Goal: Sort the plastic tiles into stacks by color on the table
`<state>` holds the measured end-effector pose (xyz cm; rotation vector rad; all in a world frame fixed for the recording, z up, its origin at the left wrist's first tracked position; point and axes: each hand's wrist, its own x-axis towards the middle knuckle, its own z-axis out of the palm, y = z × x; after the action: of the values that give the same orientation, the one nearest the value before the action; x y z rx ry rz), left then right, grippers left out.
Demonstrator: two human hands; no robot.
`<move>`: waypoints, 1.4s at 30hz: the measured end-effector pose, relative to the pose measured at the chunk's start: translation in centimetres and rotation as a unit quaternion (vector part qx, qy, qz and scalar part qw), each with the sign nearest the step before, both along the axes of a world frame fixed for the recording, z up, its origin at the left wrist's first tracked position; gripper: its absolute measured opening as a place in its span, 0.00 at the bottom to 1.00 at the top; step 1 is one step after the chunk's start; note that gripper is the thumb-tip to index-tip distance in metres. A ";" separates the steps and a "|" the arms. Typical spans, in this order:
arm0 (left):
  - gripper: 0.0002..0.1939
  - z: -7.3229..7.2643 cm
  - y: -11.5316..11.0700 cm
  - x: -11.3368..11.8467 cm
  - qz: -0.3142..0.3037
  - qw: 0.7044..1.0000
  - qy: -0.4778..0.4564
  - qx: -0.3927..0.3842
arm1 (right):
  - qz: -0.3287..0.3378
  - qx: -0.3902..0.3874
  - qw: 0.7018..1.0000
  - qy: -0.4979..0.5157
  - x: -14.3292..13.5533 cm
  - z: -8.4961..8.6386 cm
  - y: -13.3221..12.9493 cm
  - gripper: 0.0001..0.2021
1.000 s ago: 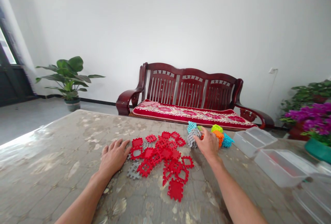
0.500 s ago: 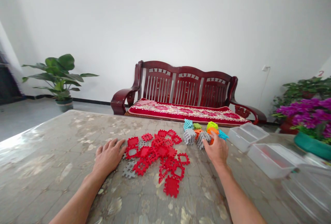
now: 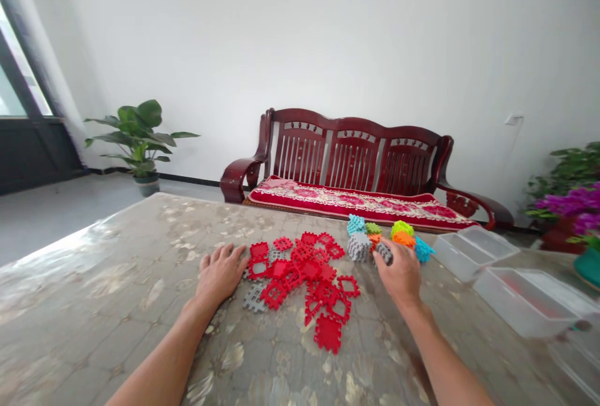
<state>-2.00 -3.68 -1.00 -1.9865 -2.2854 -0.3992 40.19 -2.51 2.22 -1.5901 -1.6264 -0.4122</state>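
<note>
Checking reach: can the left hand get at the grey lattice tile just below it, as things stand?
Probably yes. The left hand lies flat at the red pile's edge, and the grey tile sits uncovered on the table beside it, nothing between.

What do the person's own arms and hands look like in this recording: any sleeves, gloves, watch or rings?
Both forearms are bare as far as the frame shows, with no sleeve in view. The left hand and right hand are bare too: no gloves, and no watch, bracelet or wristband at either wrist. No ring is visible, though the fingers are small in the picture.
</note>
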 end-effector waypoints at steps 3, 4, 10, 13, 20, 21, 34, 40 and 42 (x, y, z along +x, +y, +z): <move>0.25 0.6 -0.4 0.4 -0.002 1.000 0.000 -0.010 | 0.135 -0.030 0.990 0.014 -3.7 -0.1 -0.5 0.13; 0.25 0.8 -0.5 0.5 -0.002 1.000 0.002 -0.012 | 0.172 -0.050 0.984 0.016 -5.2 -0.1 -0.7 0.12; 0.26 1.0 -0.7 0.8 0.000 1.000 -0.013 -0.003 | 0.314 -0.154 0.937 -0.006 -15.3 0.5 -1.6 0.11; 0.28 0.9 -0.7 0.7 -0.003 1.000 -0.019 0.001 | 0.354 -0.193 0.914 -0.050 -19.4 0.8 -1.1 0.18; 0.23 0.7 -0.6 0.5 0.008 1.000 -0.030 -0.004 | 0.312 -0.287 0.893 -0.150 -24.1 1.6 -0.1 0.30; 0.23 0.6 -0.6 0.5 0.010 0.999 -0.032 -0.004 | 0.307 -0.286 0.894 -0.157 -24.3 1.7 -0.1 0.29; 0.22 0.6 -0.7 0.6 0.003 0.999 -0.039 0.014 | 0.282 -0.264 0.922 0.000 -21.9 1.2 0.6 0.29; 0.22 0.6 -0.6 0.5 0.005 0.999 -0.036 0.006 | 0.245 -0.298 0.901 0.199 -17.9 1.4 1.6 0.33; 0.23 0.7 -0.7 0.6 0.006 0.999 -0.035 0.004 | 0.252 -0.323 0.876 0.253 -16.5 1.4 1.7 0.35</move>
<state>-1.42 -4.36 -0.30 -1.9855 -2.3309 -0.4825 23.72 -0.77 3.60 -1.4509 -1.7426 0.8423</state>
